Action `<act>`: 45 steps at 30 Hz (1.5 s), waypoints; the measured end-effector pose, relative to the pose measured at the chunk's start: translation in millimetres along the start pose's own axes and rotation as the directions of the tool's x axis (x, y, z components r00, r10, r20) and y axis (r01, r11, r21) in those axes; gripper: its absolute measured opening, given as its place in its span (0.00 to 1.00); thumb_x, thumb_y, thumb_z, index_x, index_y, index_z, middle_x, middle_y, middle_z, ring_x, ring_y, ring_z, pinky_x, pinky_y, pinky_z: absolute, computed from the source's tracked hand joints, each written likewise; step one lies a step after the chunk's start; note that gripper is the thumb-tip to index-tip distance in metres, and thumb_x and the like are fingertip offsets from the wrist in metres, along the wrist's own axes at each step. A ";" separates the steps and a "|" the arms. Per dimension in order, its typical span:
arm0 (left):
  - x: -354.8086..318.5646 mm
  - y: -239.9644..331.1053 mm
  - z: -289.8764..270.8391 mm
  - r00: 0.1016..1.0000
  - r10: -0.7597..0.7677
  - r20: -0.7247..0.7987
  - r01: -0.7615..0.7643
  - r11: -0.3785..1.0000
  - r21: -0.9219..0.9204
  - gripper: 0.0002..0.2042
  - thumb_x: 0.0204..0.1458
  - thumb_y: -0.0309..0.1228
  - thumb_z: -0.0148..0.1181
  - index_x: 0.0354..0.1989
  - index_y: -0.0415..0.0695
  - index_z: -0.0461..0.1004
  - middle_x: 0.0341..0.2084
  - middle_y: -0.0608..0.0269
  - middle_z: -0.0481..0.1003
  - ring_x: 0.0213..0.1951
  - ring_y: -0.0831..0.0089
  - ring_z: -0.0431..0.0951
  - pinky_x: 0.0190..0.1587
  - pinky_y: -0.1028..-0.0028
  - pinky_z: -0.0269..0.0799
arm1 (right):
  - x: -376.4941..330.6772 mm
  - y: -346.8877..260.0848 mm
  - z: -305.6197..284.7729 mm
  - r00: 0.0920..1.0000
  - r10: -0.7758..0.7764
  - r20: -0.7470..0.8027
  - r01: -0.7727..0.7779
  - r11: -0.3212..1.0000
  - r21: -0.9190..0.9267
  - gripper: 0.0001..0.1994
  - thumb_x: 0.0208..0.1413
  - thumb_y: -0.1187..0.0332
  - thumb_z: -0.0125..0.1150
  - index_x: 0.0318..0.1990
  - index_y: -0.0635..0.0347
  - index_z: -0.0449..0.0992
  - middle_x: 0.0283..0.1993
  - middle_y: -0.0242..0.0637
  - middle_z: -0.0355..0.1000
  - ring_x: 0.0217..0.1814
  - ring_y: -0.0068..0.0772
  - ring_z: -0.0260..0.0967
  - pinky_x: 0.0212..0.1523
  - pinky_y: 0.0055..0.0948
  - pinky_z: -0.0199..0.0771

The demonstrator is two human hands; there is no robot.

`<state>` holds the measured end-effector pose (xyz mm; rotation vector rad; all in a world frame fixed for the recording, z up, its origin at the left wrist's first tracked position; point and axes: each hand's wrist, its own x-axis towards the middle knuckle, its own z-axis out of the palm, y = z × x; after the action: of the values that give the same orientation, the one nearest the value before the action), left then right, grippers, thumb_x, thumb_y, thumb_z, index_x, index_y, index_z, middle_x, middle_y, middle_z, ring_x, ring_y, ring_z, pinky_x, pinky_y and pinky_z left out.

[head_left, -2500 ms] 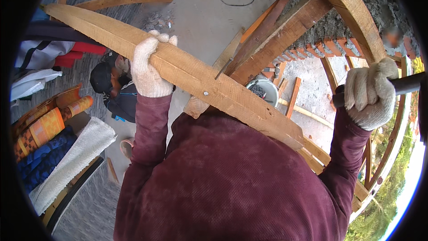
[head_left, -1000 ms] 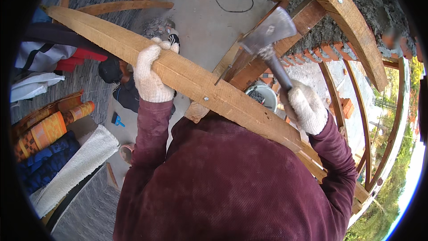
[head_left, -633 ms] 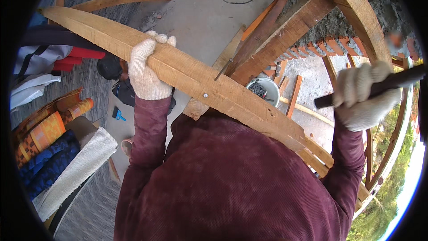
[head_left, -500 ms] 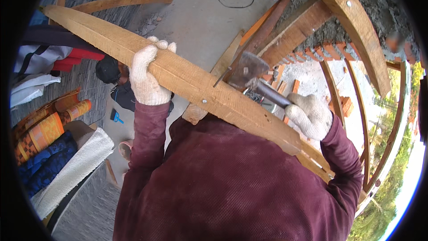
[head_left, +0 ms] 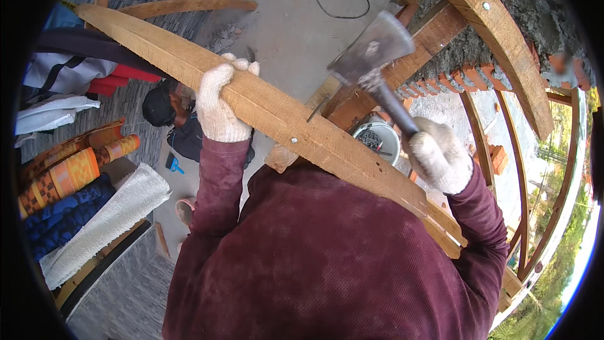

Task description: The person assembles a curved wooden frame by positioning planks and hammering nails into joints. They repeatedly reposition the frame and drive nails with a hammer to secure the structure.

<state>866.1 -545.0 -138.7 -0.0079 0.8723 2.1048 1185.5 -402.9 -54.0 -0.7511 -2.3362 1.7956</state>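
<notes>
My left hand (head_left: 223,104), in a white knitted glove, wraps over a long wooden beam (head_left: 264,111) that slants across in front of my chest. Gloved as well, my right hand (head_left: 438,156) is closed around the handle of a hatchet (head_left: 374,50). Its broad metal head is up beyond the beam, apart from the wood. A nail (head_left: 318,108) stands partly out of the beam's upper face, between my two hands. Near it, a round bolt head (head_left: 294,140) shows on the near side. A shorter wooden piece (head_left: 280,157) pokes out beneath the beam.
Below on the left, a person in a dark cap (head_left: 158,106) crouches by a blue brush (head_left: 173,163). A bucket (head_left: 385,138) with grey contents stands behind the beam. Curved timber (head_left: 503,38) arches at right beside brickwork. Rolled fabrics (head_left: 69,182) lie at left.
The hatchet has lifted up and away from the nail, uncovering the bucket behind. My left hand keeps its hold on the beam; the whole view has shifted slightly.
</notes>
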 end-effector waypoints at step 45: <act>-4.7 4.8 8.1 0.998 0.015 -0.058 -0.013 0.999 0.037 0.14 0.53 0.25 0.57 0.47 0.37 0.68 0.36 0.54 0.72 0.44 0.62 0.75 0.60 0.59 0.72 | 14.1 21.2 -3.5 0.958 0.202 0.204 -0.238 0.956 0.173 0.25 0.67 0.44 0.49 0.37 0.61 0.71 0.23 0.26 0.63 0.23 0.20 0.60 0.25 0.22 0.61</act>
<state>868.1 -545.5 -128.4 -0.0439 0.9482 2.1103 1181.3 -389.8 -75.7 -0.8814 -2.2092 2.2412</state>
